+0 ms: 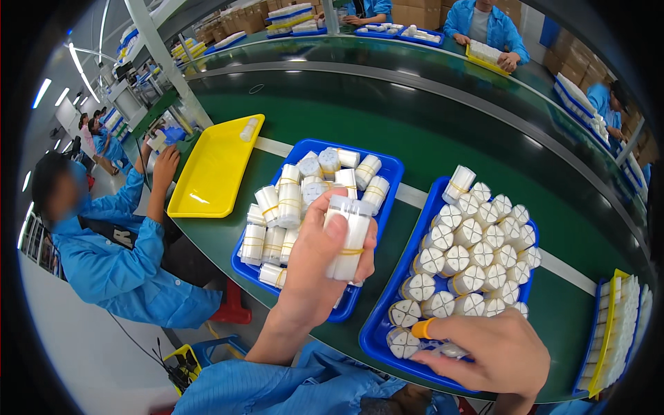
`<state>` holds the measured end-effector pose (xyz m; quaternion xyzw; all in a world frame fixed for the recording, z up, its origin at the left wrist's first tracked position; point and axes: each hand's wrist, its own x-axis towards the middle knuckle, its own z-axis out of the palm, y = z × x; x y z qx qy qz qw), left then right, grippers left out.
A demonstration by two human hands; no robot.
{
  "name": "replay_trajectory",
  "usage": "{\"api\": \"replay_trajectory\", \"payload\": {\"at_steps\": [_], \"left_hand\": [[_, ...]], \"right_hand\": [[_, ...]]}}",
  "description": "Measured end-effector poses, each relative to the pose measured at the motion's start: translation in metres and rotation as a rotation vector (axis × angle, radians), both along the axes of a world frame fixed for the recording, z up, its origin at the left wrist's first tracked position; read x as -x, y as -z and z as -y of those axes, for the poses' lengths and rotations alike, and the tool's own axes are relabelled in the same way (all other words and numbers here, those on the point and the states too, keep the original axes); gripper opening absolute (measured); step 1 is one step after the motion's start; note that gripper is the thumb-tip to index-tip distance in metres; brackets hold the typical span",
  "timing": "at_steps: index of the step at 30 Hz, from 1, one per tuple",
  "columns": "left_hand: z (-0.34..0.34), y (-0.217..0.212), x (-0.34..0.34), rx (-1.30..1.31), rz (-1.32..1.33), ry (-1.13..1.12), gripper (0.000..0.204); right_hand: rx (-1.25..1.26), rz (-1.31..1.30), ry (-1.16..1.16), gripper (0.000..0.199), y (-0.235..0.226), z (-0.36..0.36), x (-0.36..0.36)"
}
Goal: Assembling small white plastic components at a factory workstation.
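From my remote seat: left tray [395, 173], blue. Over its right side my left hand [312, 275] clamps a banded bundle [351, 238], long axis near upright in view. Right hand [494, 349] lies lower right, over right tray [373, 332]; fingers curled by a clear piece [451, 350], grip can't tell.

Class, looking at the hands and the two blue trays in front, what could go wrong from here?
The left hand holds a white bundle in the air; a loosened grip could drop it.
Bundles in the left tray lie heaped at odd angles, so one might roll out.
The right hand, low over the right tray, might knock bundles there.
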<state>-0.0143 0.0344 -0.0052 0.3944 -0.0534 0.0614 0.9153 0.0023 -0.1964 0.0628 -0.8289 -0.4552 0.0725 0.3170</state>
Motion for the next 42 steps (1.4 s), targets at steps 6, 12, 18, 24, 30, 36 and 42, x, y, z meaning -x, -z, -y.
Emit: {"api": "replay_trajectory", "payload": {"at_steps": [6,12,18,24,30,36,42], "left_hand": [[0.013,-0.012,-0.004,-0.142,-0.042,-0.077,0.050],[0.014,-0.001,-0.003,-0.045,0.098,-0.012,0.048],[0.020,-0.013,-0.005,-0.064,-0.041,-0.003,0.051],[0.034,-0.001,-0.009,0.117,0.248,0.160,0.055],[0.055,-0.020,0.000,-0.001,0.062,0.124,0.060],[0.023,-0.017,-0.032,-0.775,0.344,-0.523,0.058],[-0.053,-0.027,-0.084,-1.940,0.443,-0.504,0.055]], "right_hand": [[-0.211,-0.138,0.002,0.012,0.005,0.007,-0.008],[-0.278,-0.228,0.005,0.013,0.012,0.009,-0.011],[-0.285,-0.229,0.015,0.014,0.011,0.008,-0.014],[-0.396,-0.525,0.003,0.017,0.011,0.004,-0.014],[-0.600,-0.633,0.223,0.038,0.028,-0.026,-0.006],[-0.643,-0.673,0.119,0.059,0.043,-0.013,-0.014],[-0.740,-0.359,0.109,0.055,0.047,-0.015,-0.023]]}}
